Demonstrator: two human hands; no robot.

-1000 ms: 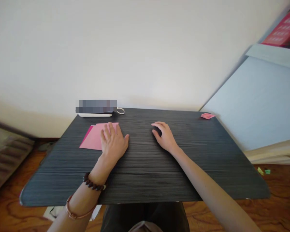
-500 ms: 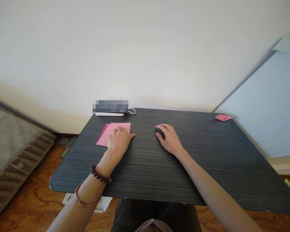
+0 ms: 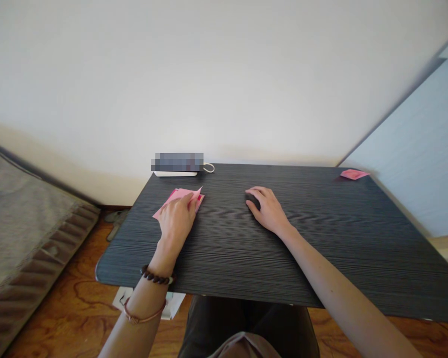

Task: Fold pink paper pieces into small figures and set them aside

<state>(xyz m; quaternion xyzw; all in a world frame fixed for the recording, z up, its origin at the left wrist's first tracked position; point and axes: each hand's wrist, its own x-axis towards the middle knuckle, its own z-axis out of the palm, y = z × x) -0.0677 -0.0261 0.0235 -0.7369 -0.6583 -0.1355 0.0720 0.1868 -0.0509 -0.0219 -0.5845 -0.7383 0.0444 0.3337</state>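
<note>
On the left part of the dark table (image 3: 224, 248) lies a small stack of square paper, with a light pink sheet (image 3: 171, 198) on top and darker pink and other colours showing beneath. My left hand (image 3: 177, 219) is over the stack, thumb and fingers closed on the light pink sheet, whose right corner is lifted. Part of the paper is hidden under the hand. My right hand (image 3: 267, 209) rests on the tabletop right of the stack, fingers curved with thumb and index apart, and nothing visible in them.
A folded pink paper piece (image 3: 354, 174) sits at the far right corner. Near the wall, a blurred-out object with a white base (image 3: 175, 174) and a white cord loop (image 3: 209, 168) stands at the back left. A bed (image 3: 41, 228) is to the left.
My left hand has gone from lying flat on the stack with the thumb out to pinching the top sheet, raising its right corner. My right hand keeps its pose; the view has shifted slightly.
</note>
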